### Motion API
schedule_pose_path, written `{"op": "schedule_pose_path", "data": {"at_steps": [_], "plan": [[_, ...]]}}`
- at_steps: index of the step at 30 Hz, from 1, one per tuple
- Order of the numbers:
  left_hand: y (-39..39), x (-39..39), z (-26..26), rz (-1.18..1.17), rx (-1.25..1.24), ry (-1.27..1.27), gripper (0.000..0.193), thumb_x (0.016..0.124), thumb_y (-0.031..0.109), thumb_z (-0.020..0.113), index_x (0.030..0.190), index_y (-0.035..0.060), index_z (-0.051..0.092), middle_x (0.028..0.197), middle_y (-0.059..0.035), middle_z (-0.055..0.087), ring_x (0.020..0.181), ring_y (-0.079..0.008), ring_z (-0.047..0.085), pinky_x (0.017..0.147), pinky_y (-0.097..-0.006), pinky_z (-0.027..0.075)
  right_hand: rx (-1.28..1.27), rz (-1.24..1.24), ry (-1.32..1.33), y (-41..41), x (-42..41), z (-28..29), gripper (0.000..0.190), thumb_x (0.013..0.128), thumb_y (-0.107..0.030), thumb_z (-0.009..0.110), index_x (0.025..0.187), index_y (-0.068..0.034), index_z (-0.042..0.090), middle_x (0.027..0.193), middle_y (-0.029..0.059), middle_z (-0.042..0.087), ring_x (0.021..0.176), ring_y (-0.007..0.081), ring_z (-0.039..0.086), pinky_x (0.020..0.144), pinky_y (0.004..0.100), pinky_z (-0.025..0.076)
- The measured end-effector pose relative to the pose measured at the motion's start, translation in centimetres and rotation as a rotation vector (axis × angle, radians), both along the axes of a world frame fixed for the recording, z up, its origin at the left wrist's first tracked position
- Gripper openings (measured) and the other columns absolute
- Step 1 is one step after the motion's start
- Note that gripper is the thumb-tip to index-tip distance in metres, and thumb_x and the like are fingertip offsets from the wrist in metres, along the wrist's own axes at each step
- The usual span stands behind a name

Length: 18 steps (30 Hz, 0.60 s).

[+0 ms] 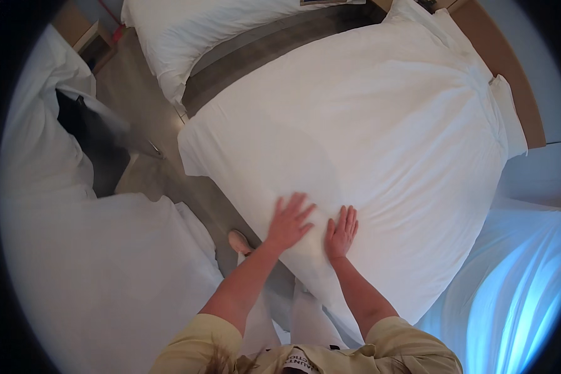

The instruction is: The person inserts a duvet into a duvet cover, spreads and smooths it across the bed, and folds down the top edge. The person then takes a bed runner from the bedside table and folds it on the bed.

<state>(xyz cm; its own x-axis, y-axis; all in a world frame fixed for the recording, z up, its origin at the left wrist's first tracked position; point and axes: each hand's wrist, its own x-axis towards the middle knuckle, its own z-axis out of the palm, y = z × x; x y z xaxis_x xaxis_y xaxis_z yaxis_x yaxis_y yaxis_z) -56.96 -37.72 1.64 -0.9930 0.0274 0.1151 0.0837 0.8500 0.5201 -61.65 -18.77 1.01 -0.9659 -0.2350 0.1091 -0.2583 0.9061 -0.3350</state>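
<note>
A white duvet (336,121) covers the bed before me, with wrinkles running towards the headboard end at the upper right. My left hand (290,223) is over the near part of the duvet, fingers spread and slightly blurred; whether it touches the cloth I cannot tell. Just right of it, my right hand (342,233) rests flat on the duvet, fingers close together and pointing away from me. Neither hand holds anything. A white pillow (510,114) shows partly at the bed's head, beside the brown headboard (519,89).
Another bed with white bedding (191,28) stands beyond a floor gap. White cloth (112,271) spreads at the left, near a blurred dark object (96,145). Sheer curtains (509,276) hang at the lower right, lit blue. My shoe (239,241) is on the grey floor (140,93).
</note>
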Motion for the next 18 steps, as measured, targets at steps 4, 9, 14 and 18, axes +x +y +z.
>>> {"op": "schedule_pose_path", "data": {"at_steps": [4,9,14,18], "plan": [[-13.2,4.8,-2.3,0.277,-0.132,-0.175,0.062,0.091,0.045,0.062,0.144,0.0163,0.048,0.158,-0.0134,0.031,0.149,-0.0316,0.021,0.114,-0.0663,0.015,-0.058,0.162,-0.045,-11.0,1.6,-0.4,0.06,0.092,-0.027,0.062,0.145,-0.006,0.043,0.152,0.0183,0.039,0.144,0.0343,0.031,0.117,0.0551,0.023],[-23.3,13.5,-4.2,0.466,-0.31,-0.503,0.061,0.091,0.045,0.061,0.141,0.011,0.05,0.156,-0.0195,0.031,0.148,-0.0349,0.02,0.112,-0.0681,0.018,0.024,0.832,-0.457,-22.8,6.0,0.5,0.054,0.085,-0.02,0.065,0.137,-0.012,0.053,0.149,0.018,0.041,0.141,0.0347,0.035,0.115,0.052,0.027],[-26.2,12.2,-1.2,0.485,-0.111,-0.468,0.057,0.091,0.043,0.062,0.137,0.01,0.053,0.155,-0.0222,0.03,0.147,-0.0383,0.023,0.11,-0.0687,0.022,-0.263,0.494,-0.129,-26.5,3.5,2.2,0.053,0.084,-0.019,0.068,0.135,-0.008,0.055,0.148,0.0183,0.042,0.137,0.0375,0.04,0.114,0.0511,0.03],[-26.8,6.5,2.2,0.357,-0.011,-0.309,0.057,0.092,0.041,0.063,0.138,0.0087,0.051,0.155,-0.0237,0.029,0.143,-0.0427,0.028,0.11,-0.0615,0.028,-0.032,0.064,0.063,-20.8,-6.4,0.2,0.053,0.088,-0.02,0.065,0.139,-0.008,0.052,0.145,0.0221,0.045,0.135,0.0397,0.04,0.113,0.0497,0.031]]}}
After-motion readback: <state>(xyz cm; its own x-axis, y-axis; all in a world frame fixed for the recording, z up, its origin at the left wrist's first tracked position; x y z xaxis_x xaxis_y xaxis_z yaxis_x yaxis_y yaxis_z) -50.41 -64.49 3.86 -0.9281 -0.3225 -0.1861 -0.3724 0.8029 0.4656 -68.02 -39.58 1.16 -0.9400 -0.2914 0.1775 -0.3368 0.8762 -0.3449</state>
